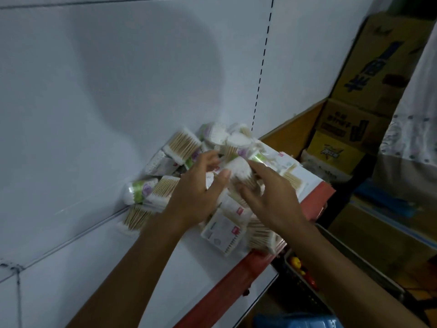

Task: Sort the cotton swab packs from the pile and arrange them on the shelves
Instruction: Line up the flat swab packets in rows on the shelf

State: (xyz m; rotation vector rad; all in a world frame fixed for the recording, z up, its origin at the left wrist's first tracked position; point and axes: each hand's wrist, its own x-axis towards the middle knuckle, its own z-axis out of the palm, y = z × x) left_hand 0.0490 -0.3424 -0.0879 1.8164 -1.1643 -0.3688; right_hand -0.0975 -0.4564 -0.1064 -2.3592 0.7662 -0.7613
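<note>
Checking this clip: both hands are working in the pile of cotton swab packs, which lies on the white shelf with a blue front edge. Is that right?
Not quite: the head view shows the shelf's front edge is red, not blue. The rest holds: the left hand and right hand are both in the pile of cotton swab packs on that white shelf.

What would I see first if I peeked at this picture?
First, the messy pile of cotton swab packs heaped on the white shelf against the back panel. Right over it are two bare hands: the left hand and right hand meet at one pack with fluffy white tips. Off to the right stand stacked cardboard boxes.
</note>
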